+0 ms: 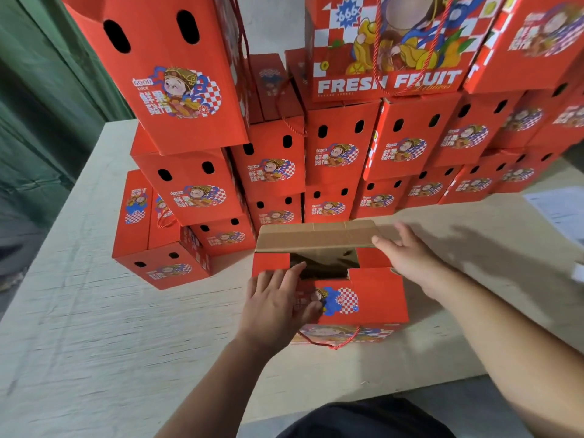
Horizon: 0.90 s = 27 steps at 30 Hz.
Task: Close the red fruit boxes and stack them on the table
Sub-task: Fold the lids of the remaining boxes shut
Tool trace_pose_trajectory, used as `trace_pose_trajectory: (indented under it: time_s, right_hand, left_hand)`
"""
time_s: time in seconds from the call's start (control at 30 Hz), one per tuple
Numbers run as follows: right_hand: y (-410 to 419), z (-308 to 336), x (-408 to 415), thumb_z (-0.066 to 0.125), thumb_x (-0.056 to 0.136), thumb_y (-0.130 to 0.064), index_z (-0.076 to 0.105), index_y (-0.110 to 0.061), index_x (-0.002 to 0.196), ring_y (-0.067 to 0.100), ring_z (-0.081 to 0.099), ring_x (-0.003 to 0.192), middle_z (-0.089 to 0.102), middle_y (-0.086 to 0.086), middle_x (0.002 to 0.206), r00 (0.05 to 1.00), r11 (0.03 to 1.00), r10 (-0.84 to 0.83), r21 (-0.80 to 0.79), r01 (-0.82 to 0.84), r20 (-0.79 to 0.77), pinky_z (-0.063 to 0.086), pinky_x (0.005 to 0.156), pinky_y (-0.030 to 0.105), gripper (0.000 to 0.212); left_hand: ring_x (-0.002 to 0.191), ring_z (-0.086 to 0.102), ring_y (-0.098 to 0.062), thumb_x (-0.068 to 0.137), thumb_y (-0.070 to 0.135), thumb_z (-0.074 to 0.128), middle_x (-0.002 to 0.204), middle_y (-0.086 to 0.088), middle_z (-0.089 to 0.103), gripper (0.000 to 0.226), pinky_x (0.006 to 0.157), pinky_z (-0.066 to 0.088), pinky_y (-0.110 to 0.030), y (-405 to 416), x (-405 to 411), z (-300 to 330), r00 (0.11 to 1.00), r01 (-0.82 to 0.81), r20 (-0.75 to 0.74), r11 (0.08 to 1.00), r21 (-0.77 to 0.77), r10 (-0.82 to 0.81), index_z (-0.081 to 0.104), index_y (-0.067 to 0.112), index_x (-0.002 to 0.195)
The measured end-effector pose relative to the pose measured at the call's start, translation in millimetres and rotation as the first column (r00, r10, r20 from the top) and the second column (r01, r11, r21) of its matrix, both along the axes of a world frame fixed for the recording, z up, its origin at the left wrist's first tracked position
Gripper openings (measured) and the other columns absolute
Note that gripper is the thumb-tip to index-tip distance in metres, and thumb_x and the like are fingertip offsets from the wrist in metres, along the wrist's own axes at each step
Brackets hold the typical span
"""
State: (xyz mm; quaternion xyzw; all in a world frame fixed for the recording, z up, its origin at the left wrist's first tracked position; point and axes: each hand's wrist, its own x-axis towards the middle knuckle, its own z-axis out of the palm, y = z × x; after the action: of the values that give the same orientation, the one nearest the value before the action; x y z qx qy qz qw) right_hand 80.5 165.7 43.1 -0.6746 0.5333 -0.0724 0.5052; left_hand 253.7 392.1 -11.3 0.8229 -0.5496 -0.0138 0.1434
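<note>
Here the open red fruit box (357,298) sits on the surface (94,311) before the stack; left hand (278,305) presses flat steadying it, right hand (407,257), fingers spread, pushes the brown flap (316,237) shut

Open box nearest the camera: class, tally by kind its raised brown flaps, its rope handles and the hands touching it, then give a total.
Raised brown flaps: 1
Rope handles: 1
Hands touching it, left hand and right hand: 2
Total: 4
</note>
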Motion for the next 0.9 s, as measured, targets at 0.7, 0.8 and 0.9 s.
trace_pose_trajectory:
  time_s: [0.7,0.8,0.9]
  right_hand:
    - [-6,9,-7,0.051,0.093,-0.067,0.069,-0.041,0.110,-0.014,0.052,0.107,0.062,-0.031,0.112,0.929,0.981,0.188,-0.025,-0.190,0.318,0.037,0.092,0.020,0.035]
    - [-19,19,-7,0.058,0.090,-0.060,0.069,-0.033,0.093,0.004,0.057,0.091,0.062,-0.012,0.093,0.890,0.914,0.406,-0.077,-0.399,0.206,0.040,0.088,0.027,0.030]
    - [-33,26,-7,0.068,0.094,-0.053,0.066,-0.038,0.100,0.016,0.058,0.120,0.065,-0.004,0.120,0.830,0.829,0.555,0.051,-0.557,0.050,0.042,0.105,0.033,0.016]
  left_hand:
    - [0.160,0.002,-0.010,0.099,0.076,0.002,0.172,0.012,0.018,0.081,0.124,-0.021,-0.034,-13,-6,-2,0.998,0.070,-0.013,0.986,0.151,-0.069,0.014,0.031,0.166]
    - [0.159,0.017,-0.012,0.102,0.074,0.016,0.167,0.009,0.032,0.078,0.131,0.002,-0.040,-11,-10,-1,0.999,0.046,0.001,0.996,0.075,-0.046,0.032,0.028,0.162]
    - [0.146,0.043,-0.019,0.102,0.068,0.039,0.153,0.006,0.052,0.065,0.122,0.035,-0.046,-6,-13,-6,1.000,0.015,0.015,0.997,-0.082,-0.014,0.055,0.026,0.149]
